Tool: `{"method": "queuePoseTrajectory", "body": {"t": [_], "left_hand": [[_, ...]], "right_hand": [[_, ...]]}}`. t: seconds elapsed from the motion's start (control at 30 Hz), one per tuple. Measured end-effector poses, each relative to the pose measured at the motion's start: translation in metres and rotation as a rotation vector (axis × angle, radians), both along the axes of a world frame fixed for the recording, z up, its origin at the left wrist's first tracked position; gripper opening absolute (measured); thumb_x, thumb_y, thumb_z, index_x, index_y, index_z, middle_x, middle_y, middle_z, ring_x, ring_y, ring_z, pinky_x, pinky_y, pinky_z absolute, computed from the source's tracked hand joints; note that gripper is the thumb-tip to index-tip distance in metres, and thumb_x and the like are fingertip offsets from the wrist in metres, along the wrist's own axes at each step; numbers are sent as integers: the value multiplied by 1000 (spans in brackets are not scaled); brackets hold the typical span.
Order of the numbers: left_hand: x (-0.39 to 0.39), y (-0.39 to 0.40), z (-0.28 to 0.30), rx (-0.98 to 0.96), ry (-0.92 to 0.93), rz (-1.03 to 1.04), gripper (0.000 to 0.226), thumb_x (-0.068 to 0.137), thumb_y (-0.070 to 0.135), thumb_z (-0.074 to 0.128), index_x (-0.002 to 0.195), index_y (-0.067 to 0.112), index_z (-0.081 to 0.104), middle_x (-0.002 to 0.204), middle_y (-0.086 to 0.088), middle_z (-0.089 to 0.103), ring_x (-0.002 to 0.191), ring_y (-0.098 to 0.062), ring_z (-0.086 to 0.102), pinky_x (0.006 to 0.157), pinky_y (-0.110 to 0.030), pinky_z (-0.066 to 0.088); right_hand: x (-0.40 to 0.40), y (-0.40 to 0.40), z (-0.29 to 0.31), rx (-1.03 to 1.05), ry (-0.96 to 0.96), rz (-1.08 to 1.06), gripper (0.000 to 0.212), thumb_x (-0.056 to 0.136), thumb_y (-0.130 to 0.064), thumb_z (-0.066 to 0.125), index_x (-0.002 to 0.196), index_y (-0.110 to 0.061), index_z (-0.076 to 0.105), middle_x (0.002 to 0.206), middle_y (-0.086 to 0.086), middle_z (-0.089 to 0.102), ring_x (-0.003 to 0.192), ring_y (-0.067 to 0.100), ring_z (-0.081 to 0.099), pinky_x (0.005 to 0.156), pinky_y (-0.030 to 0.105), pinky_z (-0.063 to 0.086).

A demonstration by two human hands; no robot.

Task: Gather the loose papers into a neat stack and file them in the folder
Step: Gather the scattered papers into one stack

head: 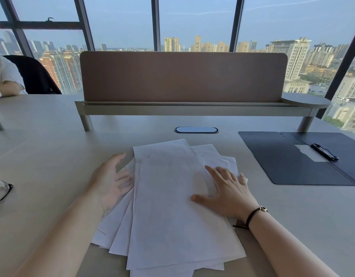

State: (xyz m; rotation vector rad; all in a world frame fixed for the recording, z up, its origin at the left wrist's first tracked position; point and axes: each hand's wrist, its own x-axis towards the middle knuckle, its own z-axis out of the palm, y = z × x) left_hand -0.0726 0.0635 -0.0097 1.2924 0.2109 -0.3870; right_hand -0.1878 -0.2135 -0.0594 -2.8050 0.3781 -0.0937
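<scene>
The papers (178, 196) lie fanned in a messy pile, so each top sheet hides most of the one below, and you cannot count them. The bottom sheets run off the lower edge. Any writing on them is too faint to read. The right hand (228, 190) covers part of the pile. The glasses (0, 189) are cut off at the left edge, and so is a person's arm (4, 87). The folder (292, 158) runs off the right edge.
</scene>
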Motion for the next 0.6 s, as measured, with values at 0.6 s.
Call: {"method": "queuePoseTrajectory", "body": {"t": [0.6], "left_hand": [[-24,-14,-20,278,-428,-478,47,79,5,77,124,11,64,117,-11,75,108,-32,71,96,-54,53]], "right_hand": [[-3,-3,3,197,-158,-56,127,47,-104,40,155,-44,10,165,-7,21,151,22,22,124,49,12]]}}
